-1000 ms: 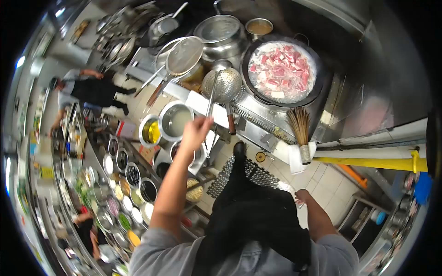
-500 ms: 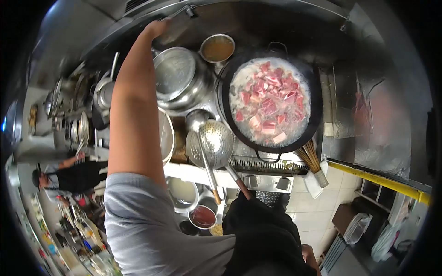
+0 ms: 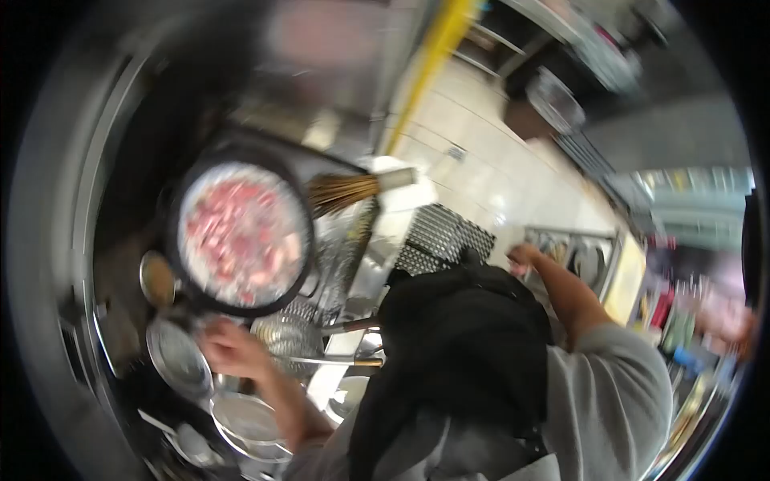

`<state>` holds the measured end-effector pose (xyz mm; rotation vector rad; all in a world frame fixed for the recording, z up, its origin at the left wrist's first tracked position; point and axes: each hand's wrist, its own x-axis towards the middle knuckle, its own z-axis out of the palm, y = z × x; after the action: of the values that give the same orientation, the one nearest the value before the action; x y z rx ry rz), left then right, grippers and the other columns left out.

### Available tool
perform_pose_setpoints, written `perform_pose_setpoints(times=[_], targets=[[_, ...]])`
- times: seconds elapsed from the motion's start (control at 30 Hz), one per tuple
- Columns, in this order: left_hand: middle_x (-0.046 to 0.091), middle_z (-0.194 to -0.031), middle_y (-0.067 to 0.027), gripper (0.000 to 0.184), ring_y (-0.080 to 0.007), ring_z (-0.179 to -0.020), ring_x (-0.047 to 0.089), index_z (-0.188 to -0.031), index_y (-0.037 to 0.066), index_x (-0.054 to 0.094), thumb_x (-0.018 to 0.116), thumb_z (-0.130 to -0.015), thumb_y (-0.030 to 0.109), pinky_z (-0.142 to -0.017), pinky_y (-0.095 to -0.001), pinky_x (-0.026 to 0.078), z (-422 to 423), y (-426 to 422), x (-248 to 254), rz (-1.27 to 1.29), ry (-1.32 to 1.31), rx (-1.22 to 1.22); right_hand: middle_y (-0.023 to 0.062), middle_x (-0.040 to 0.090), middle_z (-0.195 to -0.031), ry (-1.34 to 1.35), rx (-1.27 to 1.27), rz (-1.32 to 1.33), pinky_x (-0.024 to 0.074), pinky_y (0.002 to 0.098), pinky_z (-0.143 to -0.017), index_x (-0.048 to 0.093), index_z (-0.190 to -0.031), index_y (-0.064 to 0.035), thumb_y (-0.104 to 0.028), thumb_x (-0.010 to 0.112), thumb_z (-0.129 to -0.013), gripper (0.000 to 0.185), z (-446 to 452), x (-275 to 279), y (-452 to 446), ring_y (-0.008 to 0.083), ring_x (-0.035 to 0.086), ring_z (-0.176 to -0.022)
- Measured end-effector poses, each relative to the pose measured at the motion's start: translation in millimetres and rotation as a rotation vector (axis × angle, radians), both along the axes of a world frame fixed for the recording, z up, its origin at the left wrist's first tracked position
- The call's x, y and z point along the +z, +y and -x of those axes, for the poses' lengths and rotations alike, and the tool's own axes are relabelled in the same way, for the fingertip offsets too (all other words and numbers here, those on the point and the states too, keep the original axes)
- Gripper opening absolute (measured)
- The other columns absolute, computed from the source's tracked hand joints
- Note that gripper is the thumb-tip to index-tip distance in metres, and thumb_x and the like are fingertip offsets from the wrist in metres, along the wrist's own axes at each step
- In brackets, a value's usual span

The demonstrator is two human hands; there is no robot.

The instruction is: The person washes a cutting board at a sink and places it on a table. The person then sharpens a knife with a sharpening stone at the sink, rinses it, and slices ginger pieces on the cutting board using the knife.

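My left hand point(image 3: 231, 349) is smeared by motion above the edge of a steel pot point(image 3: 178, 361), near the wok; its fingers do not show clearly. A black wok point(image 3: 281, 170) holds chunks of pink raw meat point(image 3: 241, 228) in pale, foamy liquid. Beside the wok rests a perforated strainer point(image 3: 287, 341) with a wooden-ended handle, and a ladle handle point(image 3: 341, 361) crosses it. My right hand point(image 3: 523, 258) is low on my other side, away from the stove, with curled fingers; whether it holds anything is hidden.
A bamboo brush point(image 3: 353, 191) lies past the wok near the stove's edge. A small pot of brownish liquid point(image 3: 159, 279) and a round strainer or bowl point(image 3: 249, 418) stand near the pots. A yellow-edged strip point(image 3: 425, 72) borders the tiled floor point(image 3: 473, 172).
My view has swung round toward the right. My left hand has come back from a metal bar or tap at the far wall to beside the wok. My right arm now shows more fully.
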<state>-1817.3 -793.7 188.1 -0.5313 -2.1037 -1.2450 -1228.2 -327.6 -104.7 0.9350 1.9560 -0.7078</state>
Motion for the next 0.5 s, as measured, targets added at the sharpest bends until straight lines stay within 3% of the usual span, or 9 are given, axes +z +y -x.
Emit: perform_pose_setpoints(times=[0.03,0.13,0.17,0.2,0.23,0.27,0.4,0.47,0.5], targets=[[0.060,-0.074,-0.0090,0.029,-0.0242,-0.068,0.060,-0.070,0.004,0.045,0.062,-0.092,-0.004,-0.070,-0.0356,0.051,-54.6,28.0,-16.5,0.021,-0.140,-0.233,0.0160,0.078,-0.107,0.114,-0.015,0.057,0.0602,0.0424,-0.084,0.077,-0.109,-0.0051,-0.045,0.057,-0.100,0.046,-22.5,-44.2,6.8,0.0299,0.076,-0.090],[0.067,-0.095,-0.0118,0.021,-0.0238,-0.092,0.064,-0.083,0.004,0.050,0.063,-0.087,-0.012,-0.090,-0.0361,0.052,-176.8,124.9,-40.1,-0.149,-0.903,-0.674,0.0118,0.079,-0.085,0.127,-0.312,0.102,0.0596,0.0425,-0.077,0.077,-0.102,-0.0049,-0.040,0.054,-0.101,0.042,15.7,-11.0,-14.6,0.0249,0.076,-0.073],[0.066,-0.124,-0.0164,0.028,-0.0285,-0.117,0.065,-0.116,0.000,0.058,0.067,-0.091,-0.009,-0.106,-0.0400,0.048,-206.6,150.0,-47.5,-0.188,-1.075,-0.786,0.0104,0.078,-0.080,0.107,-0.336,0.129,0.0604,0.0419,-0.075,0.077,-0.102,-0.0044,-0.041,0.053,-0.100,0.043,12.7,-12.4,-15.1,0.0236,0.075,-0.069],[0.059,-0.137,-0.0175,0.044,-0.0299,-0.129,0.059,-0.133,-0.001,0.051,0.068,-0.093,-0.007,-0.111,-0.0416,0.045,-226.2,173.0,-33.8,-0.086,-1.062,-0.912,0.0093,0.077,-0.075,0.073,-0.496,0.178,0.0615,0.0413,-0.072,0.077,-0.106,-0.0041,-0.040,0.053,-0.100,0.044,18.7,12.3,-18.9,0.0240,0.075,-0.070],[0.052,-0.151,-0.0187,0.060,-0.0313,-0.141,0.053,-0.150,-0.002,0.043,0.068,-0.095,-0.004,-0.117,-0.0432,0.041,-253.6,197.4,-19.9,0.022,-1.033,-1.025,0.0103,0.077,-0.076,0.158,-0.408,0.148,0.0618,0.0404,-0.064,0.078,-0.113,-0.0045,-0.038,0.055,-0.100,0.043,-0.2,-26.8,-14.0,0.0237,0.076,-0.069],[0.041,-0.162,-0.0186,0.076,-0.0329,-0.148,0.045,-0.161,-0.001,0.030,0.069,-0.095,-0.002,-0.120,-0.0451,0.037,-258.1,205.1,-27.9,0.149,-1.149,-1.087,0.0112,0.077,-0.077,0.181,-0.548,0.165,0.0619,0.0406,-0.064,0.077,-0.116,-0.0052,-0.037,0.056,-0.100,0.042,-6.2,-8.5,-15.0,0.0248,0.075,-0.068],[0.067,-0.136,-0.0164,0.038,-0.0238,-0.123,0.067,-0.139,-0.007,0.060,0.065,-0.102,0.003,-0.106,-0.0345,0.050,-312.7,276.2,-28.3,0.351,-1.201,-1.248,0.0164,0.078,-0.091,0.273,-0.714,0.178,0.0614,0.0443,-0.079,0.078,-0.118,-0.0065,-0.038,0.060,-0.098,0.041,-65.8,12.1,2.5,0.0317,0.076,-0.079],[0.075,-0.119,-0.0156,0.029,-0.0205,-0.108,0.073,-0.128,-0.010,0.068,0.066,-0.104,0.005,-0.098,-0.0306,0.055,-342.9,328.9,-49.0,0.511,-1.152,-1.256,0.0186,0.078,-0.103,0.553,-0.509,-0.204,0.0574,0.0468,-0.091,0.078,-0.115,-0.0074,-0.041,0.062,-0.096,0.041,-119.4,-19.4,17.7,0.0380,0.074,-0.095],[0.075,-0.115,-0.0149,0.030,-0.0200,-0.105,0.073,-0.128,-0.011,0.067,0.066,-0.104,0.006,-0.097,-0.0300,0.055,-355.0,356.4,-57.2,0.555,-1.106,-1.292,0.0186,0.078,-0.103,0.563,-0.581,-0.236,0.0574,0.0468,-0.091,0.078,-0.115,-0.0074,-0.041,0.062,-0.096,0.041,-144.9,-16.7,27.9,0.0380,0.074,-0.095]])
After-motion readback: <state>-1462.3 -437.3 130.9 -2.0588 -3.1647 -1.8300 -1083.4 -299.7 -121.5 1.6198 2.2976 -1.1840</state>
